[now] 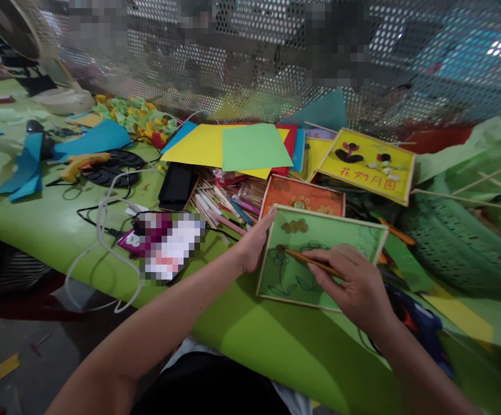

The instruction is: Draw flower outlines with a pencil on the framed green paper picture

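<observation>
A green picture in a thin pale wooden frame is propped at a tilt above the near table edge. On it are flowers drawn in dark outline and a brown cloud shape near the top left. My left hand grips its left edge, with the fingers mostly hidden behind. In a closed writing grip, my right hand holds a slim orange-brown pen-like stick. The stick's tip touches the left flower's head, which has some brown on it. Behind stands an orange framed picture, partly covered.
Colored paper sheets and a yellow framed picture lie at the back. Pens and sticks sit left of the frame. A green basket and a blue glue gun are right; a yellow glue gun, cables and phone left.
</observation>
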`<state>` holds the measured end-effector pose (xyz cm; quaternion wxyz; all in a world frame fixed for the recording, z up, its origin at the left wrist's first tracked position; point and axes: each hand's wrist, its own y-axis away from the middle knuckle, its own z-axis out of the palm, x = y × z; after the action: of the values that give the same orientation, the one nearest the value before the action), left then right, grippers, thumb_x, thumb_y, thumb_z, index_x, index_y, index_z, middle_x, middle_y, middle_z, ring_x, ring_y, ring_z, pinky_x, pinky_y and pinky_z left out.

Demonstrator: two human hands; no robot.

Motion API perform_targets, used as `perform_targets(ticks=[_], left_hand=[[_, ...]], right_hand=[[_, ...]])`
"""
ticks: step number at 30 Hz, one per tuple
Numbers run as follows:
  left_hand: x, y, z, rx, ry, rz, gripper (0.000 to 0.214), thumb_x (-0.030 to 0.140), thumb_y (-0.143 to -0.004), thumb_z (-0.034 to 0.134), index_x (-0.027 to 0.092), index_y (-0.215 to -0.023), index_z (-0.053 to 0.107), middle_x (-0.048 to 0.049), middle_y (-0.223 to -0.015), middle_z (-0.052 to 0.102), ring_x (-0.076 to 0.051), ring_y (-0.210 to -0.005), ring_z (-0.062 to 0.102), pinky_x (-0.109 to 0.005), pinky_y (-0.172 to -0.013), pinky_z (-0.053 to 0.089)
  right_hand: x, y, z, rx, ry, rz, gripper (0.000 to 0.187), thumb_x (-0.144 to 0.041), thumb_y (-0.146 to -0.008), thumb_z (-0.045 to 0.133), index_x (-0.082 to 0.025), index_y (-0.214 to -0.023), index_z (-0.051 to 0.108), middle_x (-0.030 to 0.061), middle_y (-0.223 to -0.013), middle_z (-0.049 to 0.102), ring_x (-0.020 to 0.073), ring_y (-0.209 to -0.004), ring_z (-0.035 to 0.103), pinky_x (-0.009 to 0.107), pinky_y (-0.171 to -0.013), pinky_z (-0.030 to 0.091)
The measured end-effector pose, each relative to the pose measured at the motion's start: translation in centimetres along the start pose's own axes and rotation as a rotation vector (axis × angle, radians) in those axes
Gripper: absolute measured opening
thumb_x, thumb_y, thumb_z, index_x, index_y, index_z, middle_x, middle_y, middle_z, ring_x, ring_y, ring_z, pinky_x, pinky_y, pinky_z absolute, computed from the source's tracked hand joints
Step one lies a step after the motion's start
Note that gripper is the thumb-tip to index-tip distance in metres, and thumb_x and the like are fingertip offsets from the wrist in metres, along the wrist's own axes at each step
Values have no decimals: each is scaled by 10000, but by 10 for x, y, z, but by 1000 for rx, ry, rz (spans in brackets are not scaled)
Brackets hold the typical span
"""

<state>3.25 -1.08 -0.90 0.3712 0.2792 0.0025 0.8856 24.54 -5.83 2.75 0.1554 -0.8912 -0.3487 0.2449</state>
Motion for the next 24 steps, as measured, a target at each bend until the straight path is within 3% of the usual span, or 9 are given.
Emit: perform_targets(ticks=[24], left_hand=[[1, 0, -2, -15, 6, 2, 755, 666, -1050, 286, 103, -1402, 645, -191, -1274, 746, -338, -1167, 724, -525, -1117, 486]], right_hand=[[-1, 0, 0, 2, 6, -2, 152, -232, -1019, 592, -209, -1087, 726, 51, -846, 724, 231, -779, 654, 355, -707, 494]])
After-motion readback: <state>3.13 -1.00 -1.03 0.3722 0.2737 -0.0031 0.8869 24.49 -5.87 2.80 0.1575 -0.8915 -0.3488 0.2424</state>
